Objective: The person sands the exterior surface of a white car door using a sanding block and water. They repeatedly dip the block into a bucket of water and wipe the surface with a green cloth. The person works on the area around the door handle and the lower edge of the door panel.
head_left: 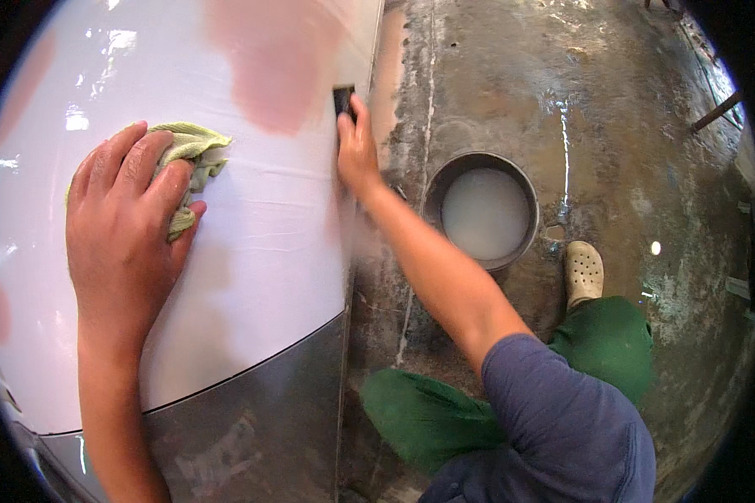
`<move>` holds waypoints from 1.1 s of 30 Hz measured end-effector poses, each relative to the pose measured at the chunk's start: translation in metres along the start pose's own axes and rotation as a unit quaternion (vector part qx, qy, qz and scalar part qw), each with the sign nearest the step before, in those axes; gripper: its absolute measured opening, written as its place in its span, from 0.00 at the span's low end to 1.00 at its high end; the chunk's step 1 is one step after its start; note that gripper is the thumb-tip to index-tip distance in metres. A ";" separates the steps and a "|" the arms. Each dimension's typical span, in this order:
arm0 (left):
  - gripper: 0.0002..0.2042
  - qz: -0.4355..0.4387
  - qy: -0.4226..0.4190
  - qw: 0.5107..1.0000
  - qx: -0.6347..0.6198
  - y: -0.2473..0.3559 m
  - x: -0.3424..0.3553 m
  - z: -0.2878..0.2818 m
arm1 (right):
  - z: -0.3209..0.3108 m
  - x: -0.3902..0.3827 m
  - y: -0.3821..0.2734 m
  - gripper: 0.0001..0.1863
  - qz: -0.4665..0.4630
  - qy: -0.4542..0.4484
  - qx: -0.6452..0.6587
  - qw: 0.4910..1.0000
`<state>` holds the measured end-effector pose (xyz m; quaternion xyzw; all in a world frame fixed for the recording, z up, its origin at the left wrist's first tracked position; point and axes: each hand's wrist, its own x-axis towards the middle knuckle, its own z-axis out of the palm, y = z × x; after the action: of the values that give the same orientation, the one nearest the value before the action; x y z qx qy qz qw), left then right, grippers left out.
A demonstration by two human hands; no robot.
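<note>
My left hand (122, 214) presses a damp yellow-green cloth (195, 142) onto a white car body panel (268, 251); the fingers are bent around the cloth, and part of it is hidden under them. At the panel's right edge, my right hand (360, 155) grips a small black block (343, 99) that looks like a sanding block. Its lower part is hidden by my fingers. The block touches the panel near a pinkish patch (281, 75) in the paint.
A round dark bucket (432, 197) of cloudy whitish liquid stands on the wet, stained concrete floor (495, 92), beside my right forearm. My foot in a beige clog (585, 270) is just right of it. A dark grey panel (260, 402) adjoins the white one below.
</note>
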<state>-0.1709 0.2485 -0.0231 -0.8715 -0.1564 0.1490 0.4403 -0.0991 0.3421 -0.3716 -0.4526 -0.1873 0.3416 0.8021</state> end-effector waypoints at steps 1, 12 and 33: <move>0.18 0.000 -0.003 1.000 -0.003 -0.001 0.000 0.000 | -0.001 0.022 -0.003 0.30 0.015 -0.006 0.036 0.999; 0.18 0.000 0.019 1.000 -0.003 0.001 0.000 0.000 | 0.002 -0.073 0.003 0.28 0.021 -0.027 0.055 0.998; 0.19 -0.009 -0.020 1.000 0.010 -0.001 -0.005 0.006 | 0.010 -0.150 0.022 0.30 0.040 -0.001 -0.053 0.998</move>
<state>-0.1780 0.2508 -0.0250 -0.8625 -0.1717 0.1634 0.4471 -0.2179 0.2488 -0.3837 -0.5009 -0.1874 0.3639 0.7626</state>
